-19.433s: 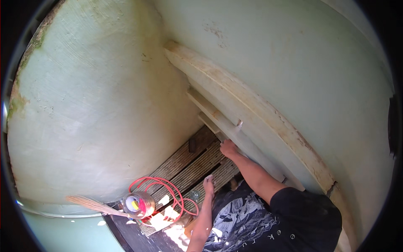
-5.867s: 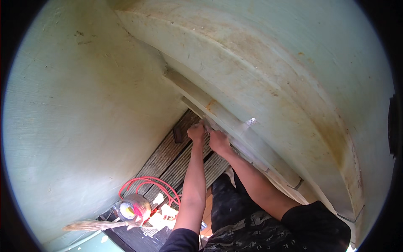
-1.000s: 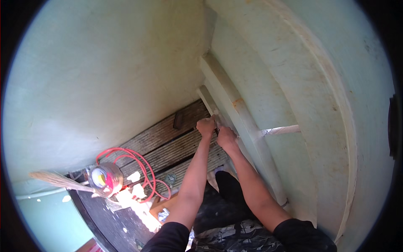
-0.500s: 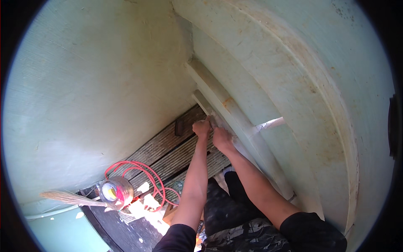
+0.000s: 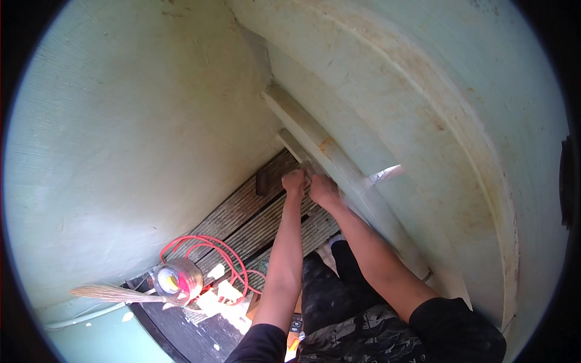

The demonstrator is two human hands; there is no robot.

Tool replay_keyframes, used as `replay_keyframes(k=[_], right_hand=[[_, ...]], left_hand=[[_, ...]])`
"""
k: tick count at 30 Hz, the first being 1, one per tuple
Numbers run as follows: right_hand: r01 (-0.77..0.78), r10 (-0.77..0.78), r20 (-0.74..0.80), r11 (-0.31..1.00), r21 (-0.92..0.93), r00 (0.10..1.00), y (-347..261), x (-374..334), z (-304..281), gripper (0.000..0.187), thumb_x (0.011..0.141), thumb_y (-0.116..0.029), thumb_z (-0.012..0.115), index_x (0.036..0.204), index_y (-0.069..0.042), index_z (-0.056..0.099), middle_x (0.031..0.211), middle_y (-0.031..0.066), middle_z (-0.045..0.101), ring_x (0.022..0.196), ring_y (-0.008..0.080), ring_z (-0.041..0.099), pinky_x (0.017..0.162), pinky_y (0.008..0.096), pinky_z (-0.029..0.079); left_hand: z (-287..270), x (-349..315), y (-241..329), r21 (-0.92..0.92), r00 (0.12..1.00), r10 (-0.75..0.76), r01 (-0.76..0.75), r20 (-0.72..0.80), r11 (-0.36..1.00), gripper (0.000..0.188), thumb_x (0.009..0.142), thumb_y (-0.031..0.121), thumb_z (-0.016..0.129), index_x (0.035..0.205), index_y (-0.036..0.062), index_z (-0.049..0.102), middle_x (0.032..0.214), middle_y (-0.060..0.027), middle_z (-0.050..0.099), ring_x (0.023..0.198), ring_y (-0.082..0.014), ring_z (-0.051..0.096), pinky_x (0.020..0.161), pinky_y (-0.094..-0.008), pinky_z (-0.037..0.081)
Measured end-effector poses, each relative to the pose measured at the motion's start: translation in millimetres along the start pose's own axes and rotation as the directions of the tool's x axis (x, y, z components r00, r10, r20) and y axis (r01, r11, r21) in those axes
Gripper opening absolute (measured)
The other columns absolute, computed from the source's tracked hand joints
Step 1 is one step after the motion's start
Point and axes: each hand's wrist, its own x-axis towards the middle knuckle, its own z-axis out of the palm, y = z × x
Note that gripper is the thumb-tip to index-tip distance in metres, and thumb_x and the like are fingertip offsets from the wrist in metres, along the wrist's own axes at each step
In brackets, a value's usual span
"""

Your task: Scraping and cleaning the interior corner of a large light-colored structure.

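Both my arms reach forward to the low base of the pale green right-hand wall (image 5: 369, 124), near the corner. My left hand (image 5: 294, 181) is closed in a fist just above the grooved floor boards (image 5: 242, 212). Close beside it, my right hand (image 5: 324, 191) is closed too, its fingers against the wall's lower ledge. Whatever they grip between them is hidden by the fingers and too small to name. A small dark block (image 5: 261, 183) lies on the boards left of my left hand.
At the lower left are a coiled red hose (image 5: 242, 267), a clear round container (image 5: 183, 279) with coloured contents, and a straw broom (image 5: 115, 294). A long raised beam (image 5: 327, 148) runs along the right wall. Sunlit patches (image 5: 224, 302) lie beside my left forearm.
The whole view has shifted slightly. My hands stay close together at the wall's base, both closed, with only a small movement.
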Motion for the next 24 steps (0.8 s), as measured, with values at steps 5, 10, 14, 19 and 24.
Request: replay_keyframes(k=[5, 10, 14, 19, 24], right_hand=[[0.046, -0.046, -0.026, 0.999, 0.004, 0.999, 0, -21, -5, 0.04, 0.076, -0.005, 0.054, 0.116, -0.007, 0.054, 0.096, 0.0214, 0.062, 0.093, 0.0363, 0.059, 0.079, 0.0437, 0.048], [-0.032, 0.033, 0.092, 0.999, -0.012, 0.995, -8, -10, -4, 0.036, 0.075, -0.005, 0.054, 0.111, -0.006, 0.057, 0.096, 0.0212, 0.062, 0.092, 0.0359, 0.059, 0.079, 0.0427, 0.049], [0.055, -0.051, -0.17, 0.998, 0.019, 0.984, 24, -2, 25, 0.029, 0.074, -0.005, 0.055, 0.103, -0.003, 0.06, 0.093, 0.0222, 0.062, 0.091, 0.0354, 0.06, 0.077, 0.0418, 0.049], [0.094, -0.059, -0.327, 0.991, 0.093, 0.943, -1, 17, 24, 0.025, 0.074, -0.006, 0.056, 0.097, -0.001, 0.063, 0.092, 0.0222, 0.062, 0.091, 0.0351, 0.06, 0.078, 0.0419, 0.049], [0.067, -0.068, -0.187, 0.998, -0.016, 0.98, -6, -19, 9, 0.025, 0.074, -0.006, 0.056, 0.099, -0.003, 0.064, 0.094, 0.0208, 0.063, 0.092, 0.0346, 0.06, 0.08, 0.0424, 0.048]], left_hand=[[2, -14, -7, -0.109, 0.999, -0.05, 0.05, 0.005, 0.993, 0.021, 0.074, 0.006, 0.062, 0.055, -0.0023, 0.058, 0.049, -0.0081, 0.054, 0.043, -0.0134, 0.05, 0.04, -0.0279, 0.04], [-7, 2, 0, -0.091, 0.997, -0.08, 0.079, -0.011, 0.993, 0.026, 0.073, 0.011, 0.064, 0.052, -0.0014, 0.057, 0.047, -0.0071, 0.053, 0.041, -0.0133, 0.05, 0.038, -0.0287, 0.038], [11, -16, 7, 0.12, 0.998, 0.035, -0.028, -0.056, 0.992, 0.027, 0.071, 0.011, 0.065, 0.049, -0.002, 0.056, 0.045, -0.0062, 0.051, 0.041, -0.0125, 0.05, 0.038, -0.0285, 0.039], [-7, 25, 2, 0.44, 0.97, 0.231, -0.174, -0.078, 0.881, 0.034, 0.072, 0.027, 0.063, 0.058, -0.0037, 0.063, 0.051, -0.0127, 0.059, 0.054, -0.0198, 0.061, 0.055, -0.0348, 0.048], [-9, 12, -15, 0.64, 0.953, 0.301, -0.212, -0.032, 0.738, 0.041, 0.074, 0.037, 0.059, 0.064, -0.0022, 0.066, 0.058, -0.0151, 0.062, 0.059, -0.0242, 0.063, 0.063, -0.0354, 0.048]])
